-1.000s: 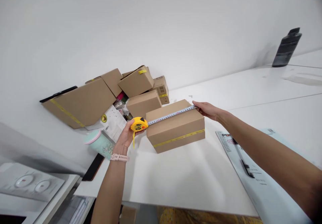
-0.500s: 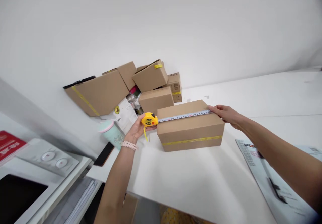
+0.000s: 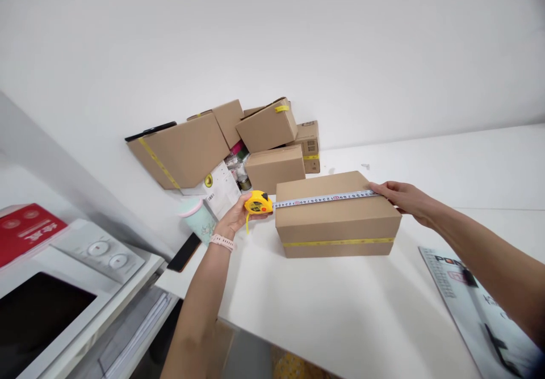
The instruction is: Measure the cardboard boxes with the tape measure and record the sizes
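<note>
Head view: your left hand (image 3: 235,218) closes round the yellow tape measure (image 3: 258,203) beside the cardboard box (image 3: 336,225) on the white table (image 3: 340,311). Your right hand (image 3: 402,196), fingers together, covers the far end of the blade (image 3: 326,199); pinching or pressing, unclear. Markings unreadable.

Bare white wall (image 3: 272,38), white table (image 3: 340,311)

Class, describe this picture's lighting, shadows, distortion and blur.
Head view: soft, even light, no glare on the white table; head view: faint shadow beside the cardboard box; head view: wide-angle stretch enlarges the right forearm near the frame edge; head view: tape measure digits unreadably small.
</note>
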Demonstrator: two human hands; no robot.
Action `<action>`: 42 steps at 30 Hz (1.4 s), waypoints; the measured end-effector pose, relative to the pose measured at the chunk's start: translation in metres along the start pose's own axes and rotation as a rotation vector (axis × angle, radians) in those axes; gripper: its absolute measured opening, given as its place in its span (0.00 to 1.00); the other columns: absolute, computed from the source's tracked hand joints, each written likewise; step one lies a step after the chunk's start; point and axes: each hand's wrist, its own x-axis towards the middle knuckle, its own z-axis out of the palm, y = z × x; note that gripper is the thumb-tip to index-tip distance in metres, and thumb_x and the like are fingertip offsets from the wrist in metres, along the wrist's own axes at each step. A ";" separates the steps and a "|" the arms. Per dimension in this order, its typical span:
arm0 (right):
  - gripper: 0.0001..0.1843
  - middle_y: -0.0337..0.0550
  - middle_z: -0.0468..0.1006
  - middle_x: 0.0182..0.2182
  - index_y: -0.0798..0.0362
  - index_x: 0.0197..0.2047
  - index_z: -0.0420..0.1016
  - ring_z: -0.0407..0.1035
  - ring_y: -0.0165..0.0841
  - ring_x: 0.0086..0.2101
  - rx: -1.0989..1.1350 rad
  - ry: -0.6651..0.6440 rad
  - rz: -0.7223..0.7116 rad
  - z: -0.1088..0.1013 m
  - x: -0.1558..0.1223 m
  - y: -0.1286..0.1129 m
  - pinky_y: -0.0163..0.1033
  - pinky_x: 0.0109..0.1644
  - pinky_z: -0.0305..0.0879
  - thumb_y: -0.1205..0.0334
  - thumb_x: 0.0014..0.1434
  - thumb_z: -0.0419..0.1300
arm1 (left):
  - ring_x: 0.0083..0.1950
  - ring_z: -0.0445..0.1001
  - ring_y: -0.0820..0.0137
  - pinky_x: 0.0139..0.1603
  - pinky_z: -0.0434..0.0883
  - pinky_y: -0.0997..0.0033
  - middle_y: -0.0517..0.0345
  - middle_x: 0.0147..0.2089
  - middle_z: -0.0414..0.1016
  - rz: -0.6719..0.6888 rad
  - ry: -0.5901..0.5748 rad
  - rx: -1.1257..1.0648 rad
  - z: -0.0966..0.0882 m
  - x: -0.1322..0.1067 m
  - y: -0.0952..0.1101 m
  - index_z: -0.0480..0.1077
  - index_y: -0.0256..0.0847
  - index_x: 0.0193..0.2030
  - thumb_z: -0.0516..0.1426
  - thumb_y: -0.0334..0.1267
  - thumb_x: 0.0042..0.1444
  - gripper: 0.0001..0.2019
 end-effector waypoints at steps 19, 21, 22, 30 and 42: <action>0.27 0.47 0.78 0.32 0.49 0.29 0.69 0.73 0.39 0.33 -0.002 0.010 -0.004 0.001 -0.006 -0.009 0.42 0.32 0.71 0.33 0.48 0.67 | 0.49 0.78 0.58 0.50 0.76 0.55 0.46 0.51 0.79 0.113 -0.096 0.196 0.020 -0.009 0.016 0.74 0.35 0.53 0.60 0.48 0.63 0.20; 0.27 0.47 0.78 0.32 0.49 0.30 0.69 0.73 0.40 0.34 0.001 0.001 -0.011 0.001 -0.006 -0.008 0.42 0.32 0.71 0.32 0.48 0.67 | 0.47 0.80 0.56 0.48 0.76 0.59 0.43 0.48 0.81 0.133 -0.157 0.245 0.031 -0.019 0.027 0.76 0.32 0.51 0.62 0.47 0.58 0.21; 0.28 0.47 0.78 0.32 0.49 0.30 0.69 0.73 0.40 0.34 0.004 -0.008 -0.014 0.000 -0.006 -0.007 0.42 0.32 0.72 0.32 0.48 0.67 | 0.45 0.80 0.55 0.45 0.77 0.62 0.41 0.47 0.82 0.125 -0.198 0.275 0.038 -0.025 0.032 0.76 0.31 0.51 0.64 0.46 0.56 0.22; 0.30 0.48 0.80 0.34 0.50 0.28 0.69 0.74 0.39 0.34 0.006 -0.073 -0.025 -0.006 -0.004 -0.007 0.43 0.34 0.73 0.29 0.47 0.66 | 0.30 0.80 0.63 0.20 0.71 0.76 0.45 0.45 0.79 -0.116 -0.513 0.411 0.096 -0.055 0.033 0.72 0.37 0.57 0.67 0.46 0.48 0.30; 0.28 0.55 0.79 0.51 0.51 0.44 0.75 0.75 0.42 0.47 0.021 0.124 -0.213 -0.003 0.001 -0.015 0.42 0.45 0.74 0.35 0.64 0.50 | 0.26 0.77 0.70 0.20 0.72 0.75 0.44 0.50 0.75 -0.102 -0.357 0.222 0.138 -0.113 -0.023 0.74 0.39 0.59 0.65 0.49 0.42 0.35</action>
